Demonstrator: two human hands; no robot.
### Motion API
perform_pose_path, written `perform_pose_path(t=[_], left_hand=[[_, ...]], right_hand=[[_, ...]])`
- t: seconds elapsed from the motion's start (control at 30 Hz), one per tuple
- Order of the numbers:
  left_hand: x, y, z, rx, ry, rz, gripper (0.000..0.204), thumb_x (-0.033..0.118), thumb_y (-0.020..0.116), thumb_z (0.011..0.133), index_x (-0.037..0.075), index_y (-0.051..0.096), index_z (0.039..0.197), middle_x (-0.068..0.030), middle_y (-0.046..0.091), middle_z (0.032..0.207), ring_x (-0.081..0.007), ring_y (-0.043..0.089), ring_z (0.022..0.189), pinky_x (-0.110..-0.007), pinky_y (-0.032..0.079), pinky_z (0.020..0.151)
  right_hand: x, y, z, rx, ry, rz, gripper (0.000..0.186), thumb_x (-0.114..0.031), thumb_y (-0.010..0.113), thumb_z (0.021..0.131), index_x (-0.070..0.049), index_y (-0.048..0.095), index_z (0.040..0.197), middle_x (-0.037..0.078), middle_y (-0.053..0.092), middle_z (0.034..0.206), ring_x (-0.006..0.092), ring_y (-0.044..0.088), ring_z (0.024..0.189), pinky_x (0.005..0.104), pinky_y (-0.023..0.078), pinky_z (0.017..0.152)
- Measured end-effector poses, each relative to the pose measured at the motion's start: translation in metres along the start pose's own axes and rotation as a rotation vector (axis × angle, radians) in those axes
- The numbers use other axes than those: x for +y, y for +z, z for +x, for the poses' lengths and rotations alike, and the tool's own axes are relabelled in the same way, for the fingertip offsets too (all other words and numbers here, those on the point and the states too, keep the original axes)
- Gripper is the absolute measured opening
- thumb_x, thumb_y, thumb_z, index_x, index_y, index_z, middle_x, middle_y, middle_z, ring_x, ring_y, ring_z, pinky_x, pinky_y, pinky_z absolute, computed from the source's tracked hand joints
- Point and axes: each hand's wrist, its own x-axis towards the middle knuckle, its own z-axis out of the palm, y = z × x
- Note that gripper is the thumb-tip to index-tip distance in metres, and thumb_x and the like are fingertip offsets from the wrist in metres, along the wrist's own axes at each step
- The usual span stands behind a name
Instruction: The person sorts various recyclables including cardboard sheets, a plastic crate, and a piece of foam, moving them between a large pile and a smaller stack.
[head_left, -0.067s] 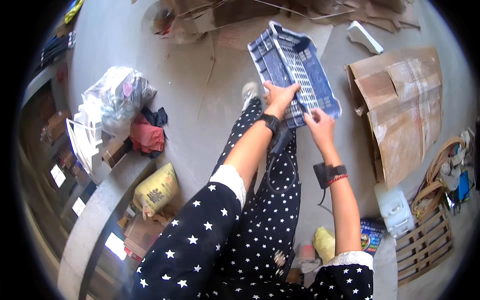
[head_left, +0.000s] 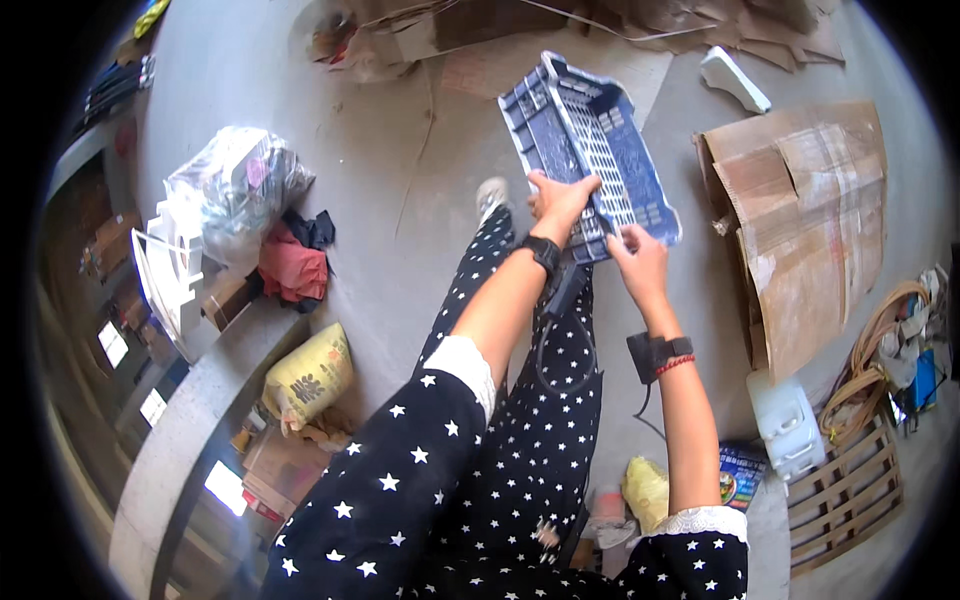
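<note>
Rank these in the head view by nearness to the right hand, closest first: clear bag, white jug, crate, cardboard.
From the right hand:
1. Crate, in its grip.
2. Cardboard, off to its right.
3. White jug, toward the lower right.
4. Clear bag, across on the left.

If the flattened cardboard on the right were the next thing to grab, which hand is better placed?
Probably the right hand: it is closer to the flattened cardboard, while the left hand lies farther left. Both are on the blue crate, so the right would need freeing.
</note>
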Motion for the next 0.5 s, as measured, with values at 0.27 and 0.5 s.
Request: perform_pose_path(t=[0.27, 0.5], left_hand=[[-0.123, -0.073, 0.044, 0.009, -0.104, -0.057, 0.100, 0.038, 0.072, 0.049, 0.004, 0.014, 0.123, -0.0304, 0.032, 0.117, -0.0400, 0.036, 0.109, -0.044, 0.032, 0.091], [-0.221, -0.171, 0.099, 0.105, -0.110, -0.016, 0.093, 0.038, 0.071, 0.052, 0.005, 0.019, 0.121, -0.0296, 0.032, 0.116, -0.0400, 0.037, 0.108, -0.045, 0.034, 0.089]], right_hand=[[-0.004, 0.095, -0.037, -0.617, -0.038, -0.401, 0.038, -0.042, 0.054, 0.072, -0.004, 0.060, 0.075, 0.018, 0.058, 0.073, 0.0333, 0.056, 0.070, 0.0397, 0.043, 0.063], [-0.033, 0.231, -0.062, -0.761, -0.117, -0.664, 0.032, -0.040, 0.058, 0.070, -0.010, 0.065, 0.078, 0.015, 0.060, 0.071, 0.0316, 0.058, 0.070, 0.0383, 0.045, 0.065]])
